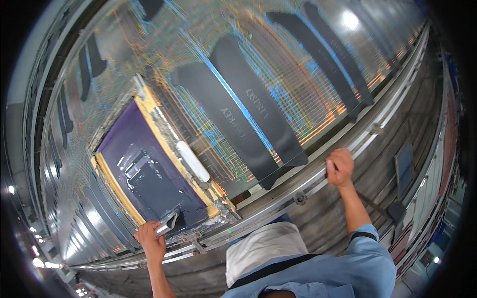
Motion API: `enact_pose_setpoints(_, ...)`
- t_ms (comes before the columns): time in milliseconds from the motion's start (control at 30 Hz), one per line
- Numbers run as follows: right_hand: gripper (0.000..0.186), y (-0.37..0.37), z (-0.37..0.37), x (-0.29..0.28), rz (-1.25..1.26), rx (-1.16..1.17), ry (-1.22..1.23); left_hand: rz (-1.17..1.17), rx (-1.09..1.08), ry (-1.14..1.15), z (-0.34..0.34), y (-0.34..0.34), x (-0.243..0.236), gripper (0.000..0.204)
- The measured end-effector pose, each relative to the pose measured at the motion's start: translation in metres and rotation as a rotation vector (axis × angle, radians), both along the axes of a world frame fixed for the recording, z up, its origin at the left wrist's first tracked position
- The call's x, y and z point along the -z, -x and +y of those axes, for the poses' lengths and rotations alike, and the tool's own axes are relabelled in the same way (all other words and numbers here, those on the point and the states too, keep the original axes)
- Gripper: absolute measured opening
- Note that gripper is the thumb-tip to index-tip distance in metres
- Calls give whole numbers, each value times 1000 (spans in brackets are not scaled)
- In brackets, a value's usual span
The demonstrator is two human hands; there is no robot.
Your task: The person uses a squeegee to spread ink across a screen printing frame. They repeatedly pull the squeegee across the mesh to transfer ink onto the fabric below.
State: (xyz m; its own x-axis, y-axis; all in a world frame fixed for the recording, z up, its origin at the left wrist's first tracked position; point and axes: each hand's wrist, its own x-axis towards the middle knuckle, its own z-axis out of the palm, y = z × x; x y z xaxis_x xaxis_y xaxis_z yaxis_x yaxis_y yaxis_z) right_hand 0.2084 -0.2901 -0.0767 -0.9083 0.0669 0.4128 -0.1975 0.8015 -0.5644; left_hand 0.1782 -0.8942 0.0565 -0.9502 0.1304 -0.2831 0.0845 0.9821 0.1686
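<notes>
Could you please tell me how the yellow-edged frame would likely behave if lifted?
The frame would probably stay stiff, given the solid-looking bars along its sides. Its purple panel may flex, as it resembles a thin sheet. Glossy streaks there suggest wetness, so it could be slippery.

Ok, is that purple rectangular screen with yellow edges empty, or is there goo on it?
Not empty: shiny, wet-looking dark goo covers part of the purple screen, near the silvery metal tool in the left hand.

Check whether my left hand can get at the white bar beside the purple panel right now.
Probably not straight away: your left hand is closed around the silver tool. With that set down, the way looks free, since nothing visible covers the white bar.
</notes>
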Motion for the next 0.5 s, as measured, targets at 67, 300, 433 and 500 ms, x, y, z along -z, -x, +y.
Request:
enact_pose_setpoints(67,7,-1,0,-9,36,-5,-34,-83,-25,-9,-2,6,-4,45)
enact_pose_setpoints(300,24,2,5,-1,40,-18,17,-124,46,86,6,15,-6,40)
enact_pose_setpoints(433,24,1,4,-1,-8,-7,-28,-124,32,72,6,8,-1,38)
enact_pose_setpoints(500,23,0,3,0,-26,10,-38,-121,25,72,8,5,-1,40)
